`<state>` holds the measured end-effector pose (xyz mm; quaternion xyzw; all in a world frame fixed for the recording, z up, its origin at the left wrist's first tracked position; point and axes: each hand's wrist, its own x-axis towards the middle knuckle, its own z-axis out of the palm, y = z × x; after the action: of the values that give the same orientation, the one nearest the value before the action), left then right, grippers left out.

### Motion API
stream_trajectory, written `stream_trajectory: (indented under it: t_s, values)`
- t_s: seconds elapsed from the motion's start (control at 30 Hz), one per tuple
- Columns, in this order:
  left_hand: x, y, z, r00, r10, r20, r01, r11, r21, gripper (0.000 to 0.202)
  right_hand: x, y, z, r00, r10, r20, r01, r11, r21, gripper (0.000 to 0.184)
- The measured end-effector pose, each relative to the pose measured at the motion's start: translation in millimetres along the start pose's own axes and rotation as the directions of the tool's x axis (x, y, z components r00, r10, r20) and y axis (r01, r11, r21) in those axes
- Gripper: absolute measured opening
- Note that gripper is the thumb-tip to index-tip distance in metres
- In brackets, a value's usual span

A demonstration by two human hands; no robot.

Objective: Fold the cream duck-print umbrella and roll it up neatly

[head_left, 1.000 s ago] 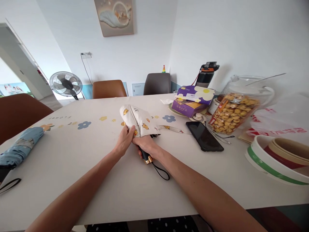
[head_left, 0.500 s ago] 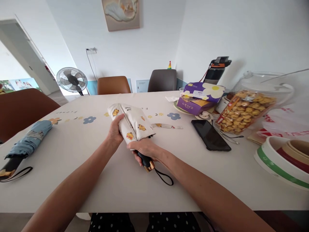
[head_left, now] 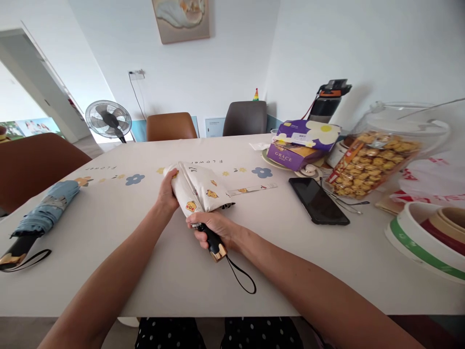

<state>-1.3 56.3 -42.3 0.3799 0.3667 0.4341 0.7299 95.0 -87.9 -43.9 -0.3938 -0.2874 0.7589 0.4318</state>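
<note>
A folded white umbrella [head_left: 198, 186] with small yellow cartoon prints is held over the near middle of the table. My left hand [head_left: 169, 190] is closed around its far left side, thumb on top of the fabric. Around the lower end of the canopy and the black handle [head_left: 213, 242] wraps my right hand [head_left: 214, 228]. A black wrist loop [head_left: 244, 278] hangs from the handle's gold-coloured end. The umbrella's fabric strap [head_left: 252, 189] sticks out loose to the right. My left fingers under the fabric are hidden.
A folded blue umbrella [head_left: 47, 208] lies at the left. To the right are a black phone [head_left: 318, 200], a purple tissue pack [head_left: 308, 133], a clear jar of snacks [head_left: 374, 162], a dark bottle [head_left: 326, 104] and tape rolls [head_left: 410, 242].
The handle end has tipped slightly left and toward me, and its loop swings lower. My left hand has shifted a little left along the fabric. The strap now angles upward more.
</note>
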Motion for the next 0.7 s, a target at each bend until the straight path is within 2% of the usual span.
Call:
stream_trajectory:
  t_s: [0.1,0.17,0.27,0.33,0.4,0.47,0.53,0.6,0.7]
  values:
    - [19,10,-24.8,0.981,0.049,-0.186,-0.060,0.997,-0.050,0.019,0,2,1,0.995,0.051,0.086,-0.057,0.996,0.069,0.016]
    - [29,16,-41.3,0.934,0.132,-0.332,-0.148,0.989,-0.025,0.009,0,2,2,0.994,0.061,0.095,-0.071,0.992,0.102,0.015]
    - [36,18,-52.1,0.896,0.207,-0.394,-0.218,0.976,0.016,0.002,4,1,3,1.000,-0.009,-0.021,0.012,0.987,0.159,0.012]
    - [33,13,-45.5,0.895,0.257,-0.365,-0.248,0.966,0.073,0.007,8,0,1,0.985,-0.091,-0.149,0.120,0.971,0.205,0.011]
    - [23,7,-29.2,0.885,0.379,-0.273,-0.325,0.919,0.222,0.017,12,-2,-3,0.952,-0.154,-0.263,0.223,0.940,0.258,0.012]
    - [7,1,-7.5,0.843,0.529,-0.096,-0.446,0.788,0.424,0.024,15,-4,-8,0.928,-0.173,-0.330,0.278,0.912,0.302,0.013]
    - [-13,-4,14.8,0.808,0.581,0.093,-0.530,0.649,0.546,0.023,17,-6,-11,0.923,-0.176,-0.343,0.292,0.901,0.322,0.014]
    - [-33,-7,34.7,0.780,0.558,0.283,-0.595,0.521,0.612,0.017,18,-7,-14,0.932,-0.179,-0.315,0.283,0.902,0.325,0.014]
    - [-53,-11,59.9,0.756,0.392,0.524,-0.646,0.319,0.694,0.020,19,-6,-15,0.937,-0.185,-0.297,0.271,0.920,0.282,0.013]
